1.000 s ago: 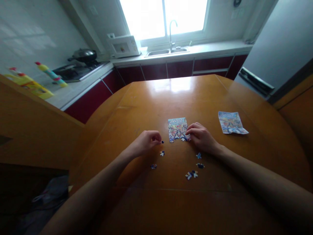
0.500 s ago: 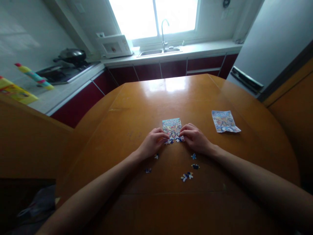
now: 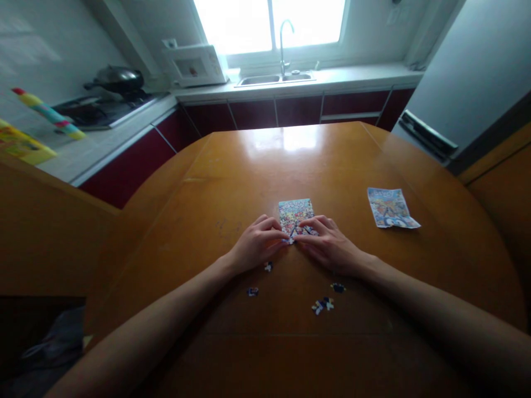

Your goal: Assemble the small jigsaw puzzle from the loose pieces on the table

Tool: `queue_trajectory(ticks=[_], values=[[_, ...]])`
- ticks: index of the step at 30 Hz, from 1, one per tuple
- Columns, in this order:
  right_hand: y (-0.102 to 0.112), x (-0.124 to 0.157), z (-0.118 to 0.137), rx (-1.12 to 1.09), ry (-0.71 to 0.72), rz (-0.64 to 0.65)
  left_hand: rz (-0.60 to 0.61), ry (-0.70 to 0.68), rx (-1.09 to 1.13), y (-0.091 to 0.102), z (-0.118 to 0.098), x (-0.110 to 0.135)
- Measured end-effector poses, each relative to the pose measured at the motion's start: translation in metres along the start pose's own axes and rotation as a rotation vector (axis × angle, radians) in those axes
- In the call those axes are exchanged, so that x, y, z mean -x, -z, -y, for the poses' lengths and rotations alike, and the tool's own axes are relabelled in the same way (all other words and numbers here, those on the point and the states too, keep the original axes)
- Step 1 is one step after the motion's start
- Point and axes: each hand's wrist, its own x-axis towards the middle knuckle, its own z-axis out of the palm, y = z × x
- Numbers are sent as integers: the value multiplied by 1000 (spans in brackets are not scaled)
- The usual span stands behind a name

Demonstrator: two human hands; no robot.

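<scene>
A partly assembled jigsaw puzzle (image 3: pixel 296 213), crowded with small colourful figures, lies flat on the wooden table (image 3: pixel 249 182). My left hand (image 3: pixel 262 240) grips its near left edge, fingers bent and thumb close to the tips. From the other side my right hand (image 3: pixel 329 243) is curled over the near right corner, its fingertips almost meeting those of the left. Between them a bit of the jagged near edge shows; the rest is covered by my fingers. Loose puzzle pieces lie closer to me: one piece (image 3: pixel 268 267), a dark piece (image 3: pixel 252 291), another dark piece (image 3: pixel 338 287) and a small cluster (image 3: pixel 322 305).
A creased picture sheet (image 3: pixel 392 208) lies to the right on the table. Beyond the table are a counter with a sink (image 3: pixel 265 80), a microwave (image 3: pixel 197 66) and a pan (image 3: pixel 118 80) on the stove. A fridge (image 3: pixel 468 77) stands at the right.
My right hand has moved left along the puzzle's near edge, closer to my left hand. A blue loose piece by my right wrist is now out of sight. The view has shifted slightly.
</scene>
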Motion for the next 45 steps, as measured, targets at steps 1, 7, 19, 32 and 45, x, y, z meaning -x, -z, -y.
queue_trajectory(ticks=[1, 7, 19, 32, 45], values=[[-1, 0, -1, -4, -5, -6, -15, 9, 0, -1, 0, 0], [-7, 1, -4, -20, -38, -25, -11, 63, -32, -8, -3, -2], [-3, -2, 3, -177, -37, -59, 5, 118, 73, -16, -6, -6], [-3, -28, 19, -678, -265, -228, -276, 222, 411, -19, -14, -7], [-11, -33, 15, -1121, -420, -196, -284, -7, 276, -15, -9, -5]])
